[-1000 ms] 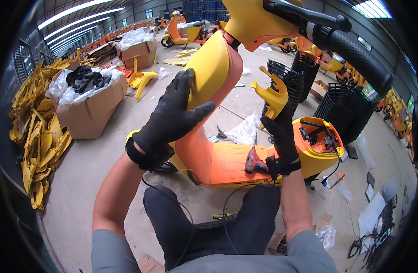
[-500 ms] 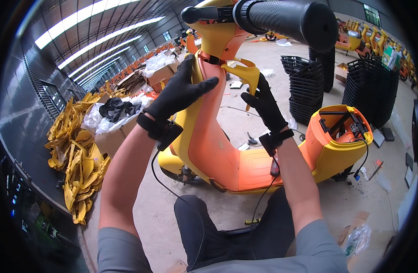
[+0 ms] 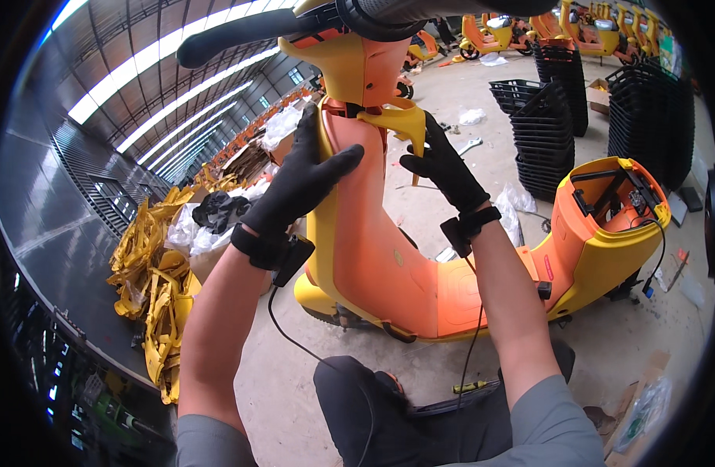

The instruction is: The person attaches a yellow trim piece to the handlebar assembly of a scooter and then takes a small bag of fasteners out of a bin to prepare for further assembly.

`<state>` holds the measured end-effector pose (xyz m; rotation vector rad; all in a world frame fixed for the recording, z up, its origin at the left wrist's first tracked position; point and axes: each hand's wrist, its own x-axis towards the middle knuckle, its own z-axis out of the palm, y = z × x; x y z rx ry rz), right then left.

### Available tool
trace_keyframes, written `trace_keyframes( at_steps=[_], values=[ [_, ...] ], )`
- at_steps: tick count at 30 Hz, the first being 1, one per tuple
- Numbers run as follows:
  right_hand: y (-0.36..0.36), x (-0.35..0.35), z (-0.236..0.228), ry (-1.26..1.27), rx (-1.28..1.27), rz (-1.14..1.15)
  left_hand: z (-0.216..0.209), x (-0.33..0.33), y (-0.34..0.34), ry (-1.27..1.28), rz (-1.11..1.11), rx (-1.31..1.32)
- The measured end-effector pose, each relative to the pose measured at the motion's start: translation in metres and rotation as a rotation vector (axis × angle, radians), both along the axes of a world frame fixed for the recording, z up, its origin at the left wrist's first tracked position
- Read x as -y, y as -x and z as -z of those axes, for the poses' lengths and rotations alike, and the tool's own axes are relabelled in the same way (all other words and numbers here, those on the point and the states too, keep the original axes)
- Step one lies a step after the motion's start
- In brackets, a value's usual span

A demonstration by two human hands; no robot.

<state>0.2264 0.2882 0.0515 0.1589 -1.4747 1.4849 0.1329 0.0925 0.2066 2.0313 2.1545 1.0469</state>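
A yellow and orange scooter stands across in front of me, its seat off. My left hand, in a black glove, lies along the yellow front shell of the steering column. Its fingers are stretched out, with the thumb apart over the orange inner panel. A curved yellow plastic trim piece sticks out to the right of the column just below the handlebar head. My right hand, also gloved, pinches the outer end of this trim; some fingertips are hidden behind it. The black handlebar lever reaches left above both hands.
Stacked black baskets stand at the right. Yellow plastic panels are heaped along the left wall, beside a box with plastic bags. A yellow-handled tool lies by my legs, and a wrench lies beyond the scooter.
My view has shifted, so the handlebar sits higher and the scooter's rear farther right. Both hands keep nearly the same places on the column and the trim piece.
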Motion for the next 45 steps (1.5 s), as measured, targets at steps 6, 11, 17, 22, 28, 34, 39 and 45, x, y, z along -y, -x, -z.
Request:
trace_keyframes(
  at_steps=[6,11,17,22,28,34,39,45],
  values=[
    [0.010,-0.004,-0.004,-0.101,-0.071,0.037,-0.025,0.005,-0.006,0.155,-0.045,0.149],
    [0.009,-0.027,-0.016,-0.169,-0.036,-0.131,-0.038,-0.009,-0.008,0.245,-0.038,0.303],
    [0.019,-0.043,-0.003,-0.279,-0.107,-0.164,-0.036,-0.013,-0.005,0.226,-0.053,0.394],
    [0.025,-0.041,0.004,-0.243,-0.144,-0.146,-0.040,-0.021,0.004,0.171,-0.107,0.441],
    [0.037,-0.035,0.008,-0.250,-0.210,-0.117,-0.032,-0.012,-0.001,0.072,-0.129,0.480],
    [0.038,-0.031,0.007,-0.208,-0.226,-0.147,-0.031,-0.020,-0.017,0.061,-0.196,0.436],
    [0.031,-0.033,0.007,-0.218,-0.244,0.009,-0.041,-0.016,-0.010,0.091,-0.178,0.401],
    [0.038,-0.034,0.007,-0.253,-0.317,0.058,-0.049,-0.023,0.013,0.177,0.028,0.405]
  ],
)
